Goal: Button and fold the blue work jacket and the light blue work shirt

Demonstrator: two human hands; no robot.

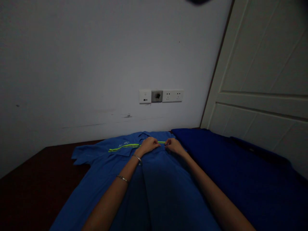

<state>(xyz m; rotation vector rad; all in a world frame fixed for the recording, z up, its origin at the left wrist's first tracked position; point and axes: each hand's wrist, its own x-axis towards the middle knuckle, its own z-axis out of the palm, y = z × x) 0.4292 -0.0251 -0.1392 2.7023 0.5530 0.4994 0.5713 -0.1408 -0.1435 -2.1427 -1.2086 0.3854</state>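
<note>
This looks like a corner of a room in a home, but I cannot tell which room. The far wall [96, 64] is plain and pale, with dark smudges [128, 115] low down. White plug sockets [172, 96] sit on it. On the right is a big pale panel [264, 61], like a door or a cupboard. A blue shirt [106, 163] lies on a dark, red-brown surface [29, 179].

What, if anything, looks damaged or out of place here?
Dark scuffs mark the pale wall, lower left of the white plates; the grey plate between them looks mismatched. The blue shirt shows no obvious damage.
</note>
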